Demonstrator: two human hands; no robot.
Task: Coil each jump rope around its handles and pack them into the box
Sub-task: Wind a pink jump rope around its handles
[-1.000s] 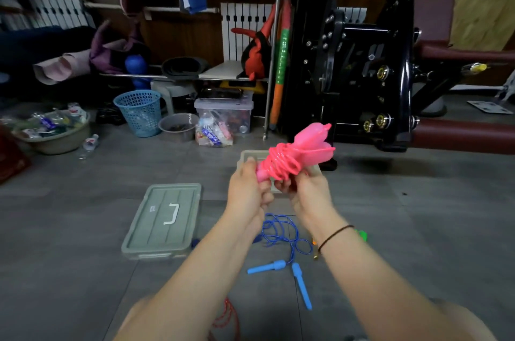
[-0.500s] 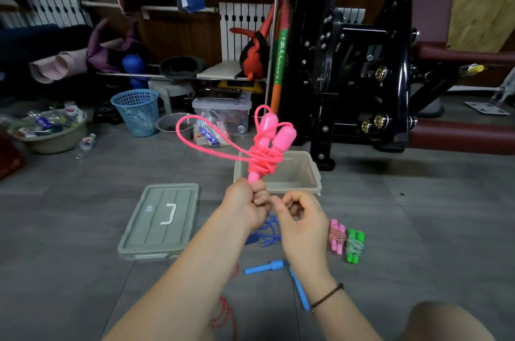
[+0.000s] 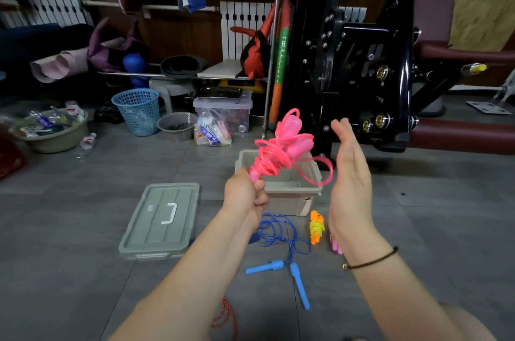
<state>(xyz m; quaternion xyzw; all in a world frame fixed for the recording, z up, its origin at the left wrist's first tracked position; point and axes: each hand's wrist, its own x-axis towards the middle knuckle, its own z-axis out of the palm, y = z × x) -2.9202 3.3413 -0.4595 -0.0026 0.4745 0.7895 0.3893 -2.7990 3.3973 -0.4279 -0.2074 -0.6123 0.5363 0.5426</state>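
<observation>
Above the open box (image 3: 287,200), the left hand (image 3: 245,195) is closed in a fist round the lower ends of the pink rope (image 3: 278,156) handles, holding them tilted up and to the right. Most of the cord is wound in loose turns about the two handles, whose rounded tops stick out above the coil. One loop hangs free to the right, over the box's far corner. The right hand (image 3: 351,173) is raised just beside that loop, palm facing left, fingers straight and together, holding nothing; whether it touches the loop I cannot tell.

The box sits on the grey floor (image 3: 83,229), and its lid (image 3: 161,218) lies flat to its left, apart from it. In front of the box the blue rope (image 3: 281,240) lies uncoiled, its cord in loose loops and its two handles pointing apart, nearer the person. Just right of it lies the orange rope (image 3: 317,227), coiled, close to the box's front corner. Another coiled pink bundle shows partly behind the right wrist. A red rope (image 3: 225,318) peeks out under the left forearm.

Further back stand a blue basket (image 3: 138,110), a basin (image 3: 53,142) and a black machine (image 3: 362,62).
</observation>
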